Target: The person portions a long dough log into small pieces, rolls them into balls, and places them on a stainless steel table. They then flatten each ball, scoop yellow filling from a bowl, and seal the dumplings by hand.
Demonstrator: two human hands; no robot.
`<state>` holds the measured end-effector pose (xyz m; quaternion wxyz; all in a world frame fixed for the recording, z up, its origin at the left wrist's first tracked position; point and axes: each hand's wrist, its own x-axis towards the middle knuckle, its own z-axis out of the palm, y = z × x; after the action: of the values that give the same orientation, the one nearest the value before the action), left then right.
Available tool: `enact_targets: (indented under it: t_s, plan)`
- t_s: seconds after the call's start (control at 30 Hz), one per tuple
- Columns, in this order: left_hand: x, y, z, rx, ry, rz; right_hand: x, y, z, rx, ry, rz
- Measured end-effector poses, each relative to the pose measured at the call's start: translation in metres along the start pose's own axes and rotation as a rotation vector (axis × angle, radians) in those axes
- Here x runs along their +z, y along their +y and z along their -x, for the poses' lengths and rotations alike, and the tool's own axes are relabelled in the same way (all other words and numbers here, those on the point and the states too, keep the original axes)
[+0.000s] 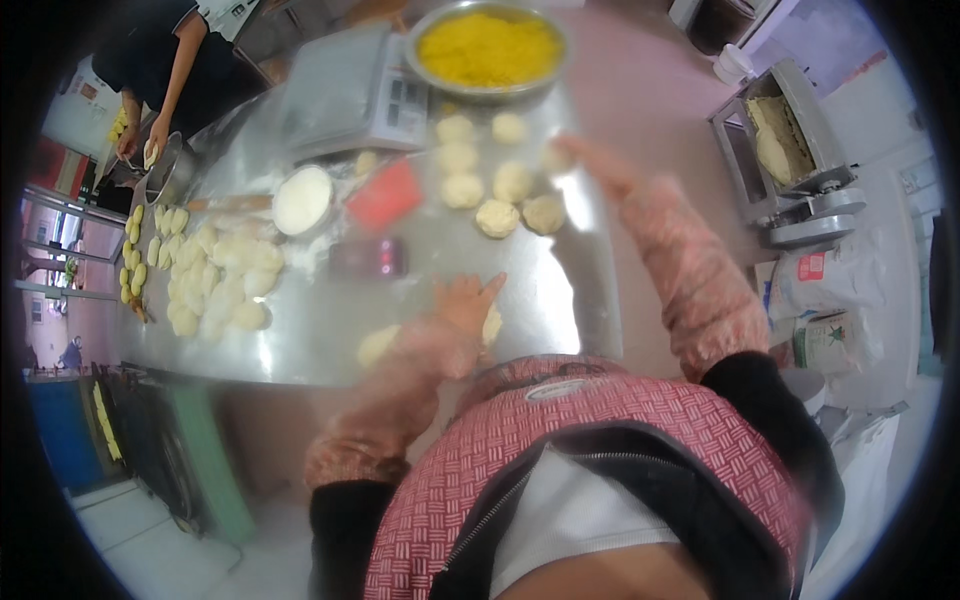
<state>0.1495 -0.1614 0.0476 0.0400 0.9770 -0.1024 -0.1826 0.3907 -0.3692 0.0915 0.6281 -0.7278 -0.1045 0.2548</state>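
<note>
My left hand point(469, 304) is low over the metal table, its fingers spread. A piece of dough point(492, 325) shows beside its wrist, partly hidden by the hand. Another dough piece point(379, 345) lies to the left, next to my forearm. Near the table's right edge, my blurred right hand point(600, 163) has its fingertips at a pale dough ball point(556, 160); the blur hides whether they grip it. Several more dough balls point(498, 218) stand in rough rows to the left of that hand. A red dough scraper point(385, 195) lies flat farther left.
A bowl of yellow filling point(491, 51) and a scale point(337, 90) stand at the back. Left are a bowl of white powder point(302, 200), a rolling pin point(229, 203) and floured dough pieces point(225, 274). A co-worker point(169, 82) handles dough; a dough mixer point(784, 150) is right.
</note>
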Motion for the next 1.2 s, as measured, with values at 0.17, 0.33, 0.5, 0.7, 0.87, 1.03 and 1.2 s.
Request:
enact_targets:
  t_s: [0.17, 0.33, 0.5, 0.7, 0.87, 1.03, 1.2]
  plan:
    - [0.000, -0.026, -0.012, -0.006, 0.316, -0.376, -0.034, -0.032, -0.060, -0.060, 0.083, 0.120]
    - [-0.040, -0.027, -0.023, -0.245, 0.138, 0.081, -0.032, 0.005, -0.100, 0.175, 0.111, 0.432]
    - [-0.049, -0.023, -0.046, -0.184, 0.194, 0.725, 0.001, 0.090, -0.129, 0.018, 0.296, 0.753]
    - [-0.061, -0.022, -0.080, -0.327, 0.447, 2.128, 0.046, 0.011, -0.035, -0.006, -0.069, 0.127]
    - [-0.038, -0.088, -0.112, -0.366, 0.616, 2.218, 0.031, 0.041, -0.042, -0.186, 0.168, 0.439]
    - [-0.120, -0.204, -0.115, -0.218, 1.069, 1.442, 0.001, 0.109, -0.048, -0.455, 0.363, 0.787]
    - [-0.178, -0.251, -0.112, -0.394, 1.234, 1.257, 0.013, 0.109, -0.051, -0.486, 0.424, 0.725]
